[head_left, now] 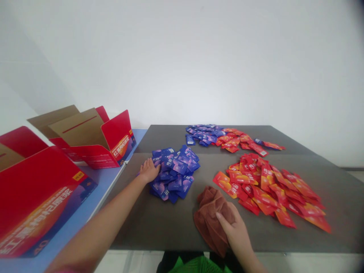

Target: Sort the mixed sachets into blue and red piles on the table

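Note:
My left hand (149,170) rests against the left side of a heap of blue-purple sachets (173,172). Its fingers are stretched out over the packets, and nothing is gripped. A crumpled brown cloth (212,220) is bunched in my right hand (234,227), with the thumb on top; the cloth hangs over the table's front edge. Just beyond the right hand spreads a large heap of red-orange sachets (264,185), apart from the blue heap.
Across the grey table (136,227), farther back, lie more blue sachets (204,133) touching more red sachets (236,140). At left, a blue surface (106,185) carries open red cartons, one near (36,197) and one farther off (91,155). A white wall (216,60) stands behind.

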